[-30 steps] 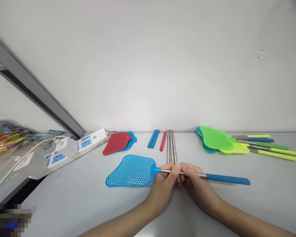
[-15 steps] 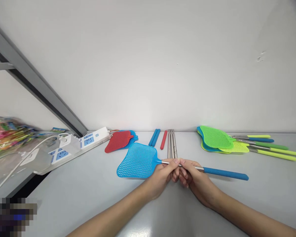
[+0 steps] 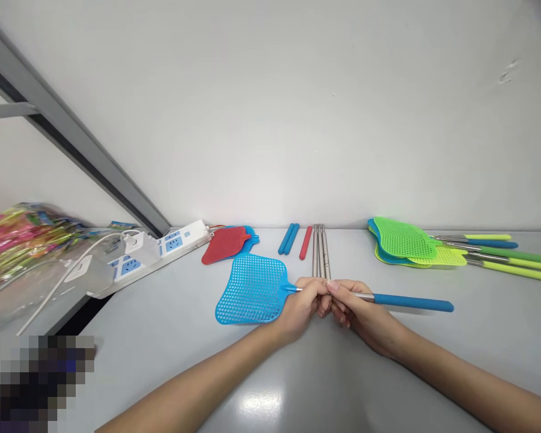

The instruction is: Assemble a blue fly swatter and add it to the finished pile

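A blue fly swatter (image 3: pixel 255 290) is held level above the grey table by both hands. My left hand (image 3: pixel 304 307) is closed around its metal rod near the perforated head. Right beside it, my right hand (image 3: pixel 354 304) grips the same rod, close to the blue handle (image 3: pixel 412 302). Fingers cover most of the rod between the hands. Several metal rods (image 3: pixel 321 249) lie behind my hands, and their near ends are hidden. To their left are a red handle sleeve (image 3: pixel 305 243) and two blue handle sleeves (image 3: pixel 289 239).
A red swatter head (image 3: pixel 225 245) overlaps a blue one (image 3: pixel 251 239) at the back left. Several finished-looking swatters, with a green head (image 3: pixel 403 239) on top, are stacked at right. A power strip (image 3: pixel 180 240) and bagged colourful items (image 3: pixel 22 240) are at far left.
The camera view has shifted slightly, so the table items appear farther right and higher. Both hands keep hold of the swatter, with the left thumb bent closer to the rod.
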A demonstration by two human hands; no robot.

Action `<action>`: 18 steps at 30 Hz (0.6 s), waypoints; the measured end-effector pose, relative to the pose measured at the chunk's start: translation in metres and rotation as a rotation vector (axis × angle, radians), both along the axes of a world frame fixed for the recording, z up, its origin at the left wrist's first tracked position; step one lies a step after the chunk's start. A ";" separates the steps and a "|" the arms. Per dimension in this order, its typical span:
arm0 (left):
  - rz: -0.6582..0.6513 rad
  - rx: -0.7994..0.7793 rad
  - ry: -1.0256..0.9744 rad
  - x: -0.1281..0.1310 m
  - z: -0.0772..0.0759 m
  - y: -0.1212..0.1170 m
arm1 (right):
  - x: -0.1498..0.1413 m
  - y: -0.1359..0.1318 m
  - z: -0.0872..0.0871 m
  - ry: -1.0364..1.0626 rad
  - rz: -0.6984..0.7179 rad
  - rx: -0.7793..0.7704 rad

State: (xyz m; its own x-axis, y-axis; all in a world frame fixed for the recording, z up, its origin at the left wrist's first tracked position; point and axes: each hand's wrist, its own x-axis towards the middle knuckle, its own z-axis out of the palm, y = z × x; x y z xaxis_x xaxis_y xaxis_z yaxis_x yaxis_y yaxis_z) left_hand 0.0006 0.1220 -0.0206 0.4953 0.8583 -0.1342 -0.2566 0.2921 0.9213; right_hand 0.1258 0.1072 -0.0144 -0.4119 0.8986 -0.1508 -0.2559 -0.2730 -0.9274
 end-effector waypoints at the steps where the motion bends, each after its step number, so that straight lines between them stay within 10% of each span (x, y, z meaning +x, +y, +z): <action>1: -0.001 0.011 0.020 0.000 0.000 0.000 | 0.000 0.000 0.001 0.004 -0.001 -0.002; 18: -0.112 0.037 -0.009 0.001 0.007 -0.002 | 0.002 -0.003 0.004 -0.019 -0.011 -0.033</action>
